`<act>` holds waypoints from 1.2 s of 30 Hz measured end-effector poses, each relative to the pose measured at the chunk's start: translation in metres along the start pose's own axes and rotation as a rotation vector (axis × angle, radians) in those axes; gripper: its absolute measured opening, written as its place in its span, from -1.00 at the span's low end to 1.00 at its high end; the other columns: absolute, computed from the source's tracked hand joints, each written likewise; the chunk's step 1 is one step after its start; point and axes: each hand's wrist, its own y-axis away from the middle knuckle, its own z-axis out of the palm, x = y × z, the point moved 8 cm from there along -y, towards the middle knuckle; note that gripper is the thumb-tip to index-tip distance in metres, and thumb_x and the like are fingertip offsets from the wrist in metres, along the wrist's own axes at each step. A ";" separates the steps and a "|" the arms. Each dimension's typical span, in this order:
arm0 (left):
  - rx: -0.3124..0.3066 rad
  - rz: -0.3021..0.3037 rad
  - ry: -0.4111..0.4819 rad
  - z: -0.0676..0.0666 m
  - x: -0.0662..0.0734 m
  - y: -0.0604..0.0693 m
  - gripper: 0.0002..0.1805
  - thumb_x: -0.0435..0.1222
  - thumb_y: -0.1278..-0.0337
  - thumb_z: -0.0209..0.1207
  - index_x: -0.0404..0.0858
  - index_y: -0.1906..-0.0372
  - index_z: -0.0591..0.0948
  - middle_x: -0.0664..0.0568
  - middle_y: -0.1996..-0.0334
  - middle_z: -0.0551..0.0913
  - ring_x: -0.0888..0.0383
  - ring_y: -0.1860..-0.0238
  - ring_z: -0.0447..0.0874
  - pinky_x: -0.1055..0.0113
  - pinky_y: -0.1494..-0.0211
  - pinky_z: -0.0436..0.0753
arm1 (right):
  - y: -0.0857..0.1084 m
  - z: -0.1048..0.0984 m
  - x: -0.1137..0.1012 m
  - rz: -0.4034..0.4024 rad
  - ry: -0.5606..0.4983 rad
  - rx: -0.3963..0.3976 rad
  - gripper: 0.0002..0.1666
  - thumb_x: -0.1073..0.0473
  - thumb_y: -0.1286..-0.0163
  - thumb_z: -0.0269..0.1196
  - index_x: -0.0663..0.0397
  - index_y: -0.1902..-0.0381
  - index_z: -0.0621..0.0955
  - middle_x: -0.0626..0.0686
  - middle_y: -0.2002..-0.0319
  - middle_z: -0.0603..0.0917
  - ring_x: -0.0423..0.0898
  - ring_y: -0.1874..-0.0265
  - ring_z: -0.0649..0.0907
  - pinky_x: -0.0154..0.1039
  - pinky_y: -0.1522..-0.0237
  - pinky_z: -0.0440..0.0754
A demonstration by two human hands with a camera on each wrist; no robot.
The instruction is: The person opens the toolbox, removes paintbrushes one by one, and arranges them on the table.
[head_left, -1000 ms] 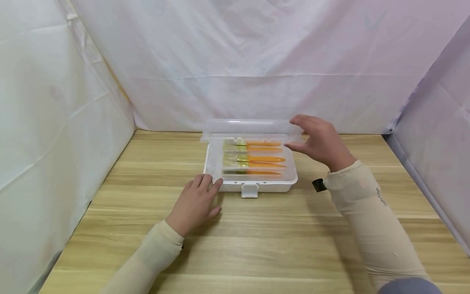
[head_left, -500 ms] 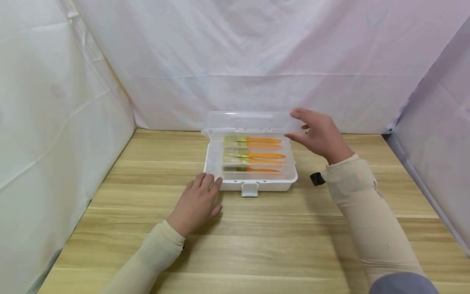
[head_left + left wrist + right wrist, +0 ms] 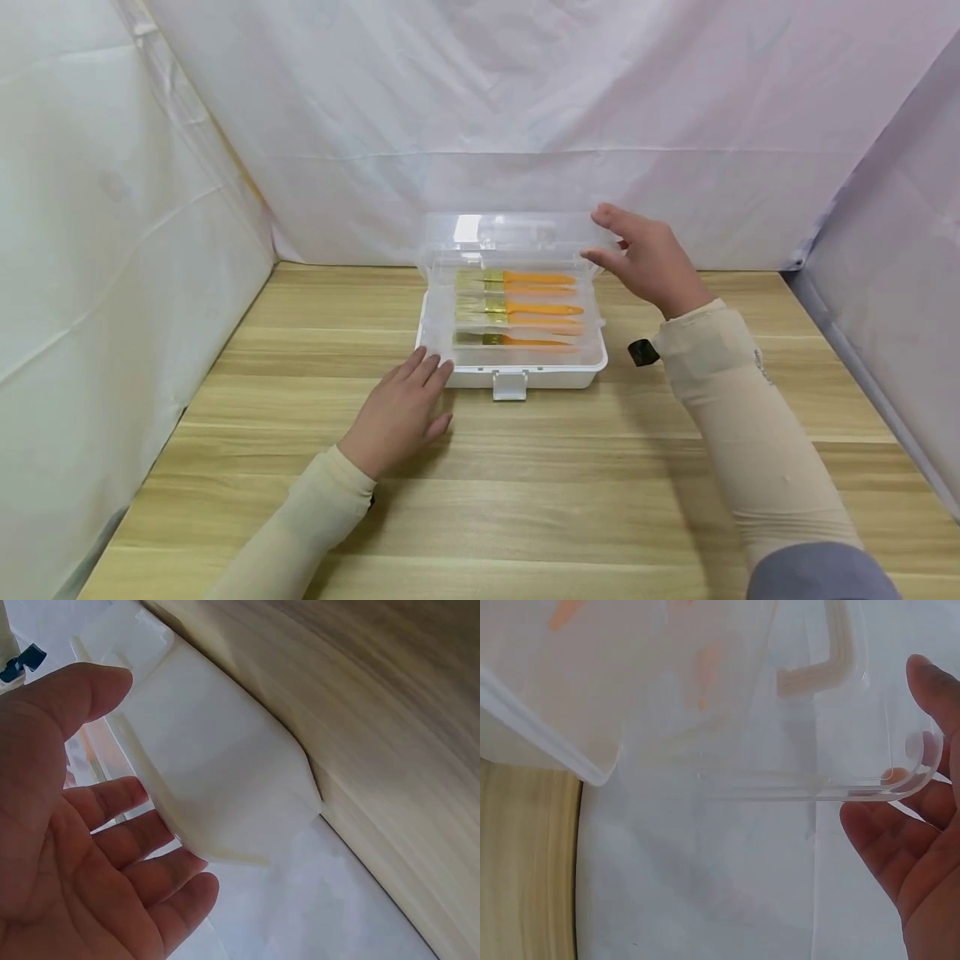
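Observation:
A white plastic box [image 3: 543, 378] with a front latch [image 3: 510, 385] sits near the back of the table, its clear lid [image 3: 525, 232] tilted up and back. Several paintbrushes [image 3: 543, 310] with orange handles lie sideways in it, partly veiled by translucent plastic. My right hand [image 3: 648, 260] grips the lid's right corner between thumb and fingers, as the right wrist view shows at the lid's rim [image 3: 795, 793]. My left hand [image 3: 397, 417] rests its fingertips on the box's front left corner, fingers nearly straight and thumb apart. In the left wrist view those fingertips touch the box rim [image 3: 142, 765].
The wood-grain table [image 3: 510, 508] extends in front of the box and to both sides. White sheeting [image 3: 480, 108] hangs close behind the box, and more sheeting stands at the left [image 3: 97, 250] and right [image 3: 892, 250].
The right hand has risen, swinging the lid further up and back. The brushes appear slightly higher in the box. The left hand has stayed at the front left corner.

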 end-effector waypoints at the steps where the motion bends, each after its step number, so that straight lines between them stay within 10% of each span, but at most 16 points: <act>1: -0.005 -0.001 0.003 0.000 0.000 0.000 -0.27 -0.05 -0.11 0.34 -0.35 -0.32 0.47 -0.26 -0.23 0.53 -0.24 -0.36 0.35 0.00 -0.32 0.43 | -0.001 0.000 0.001 0.006 -0.001 -0.011 -0.26 0.14 -0.32 0.39 0.14 -0.41 0.43 0.14 -0.41 0.39 0.19 -0.22 0.55 0.08 -0.07 0.57; 13: 0.014 0.009 0.029 0.000 0.000 0.002 -0.27 -0.06 -0.11 0.36 -0.34 -0.33 0.48 -0.27 -0.28 0.50 -0.24 -0.37 0.35 0.01 -0.29 0.47 | -0.006 0.009 0.012 0.013 0.023 -0.197 -0.29 -0.04 -0.62 -0.04 0.09 -0.57 0.08 0.04 -0.58 -0.04 0.04 -0.53 0.04 0.10 -0.46 0.06; 24: 0.025 0.030 0.065 0.000 0.004 0.003 -0.28 -0.07 -0.13 0.35 -0.34 -0.34 0.48 -0.26 -0.29 0.49 -0.24 -0.38 0.33 -0.03 -0.22 0.53 | -0.004 -0.006 0.024 0.009 -0.018 0.273 -0.54 0.11 -0.34 0.35 0.14 -0.16 0.66 0.11 -0.18 0.63 0.04 -0.11 0.64 -0.02 0.06 0.67; 36: 0.023 0.015 0.044 0.002 -0.002 0.004 -0.28 -0.05 -0.14 0.34 -0.35 -0.33 0.48 -0.26 -0.28 0.50 -0.24 -0.39 0.31 -0.03 -0.22 0.53 | -0.016 0.004 0.035 0.031 -0.043 0.308 -0.59 0.05 -0.48 0.19 0.06 -0.20 0.65 0.11 -0.03 0.66 -0.02 0.12 0.60 -0.05 0.12 0.62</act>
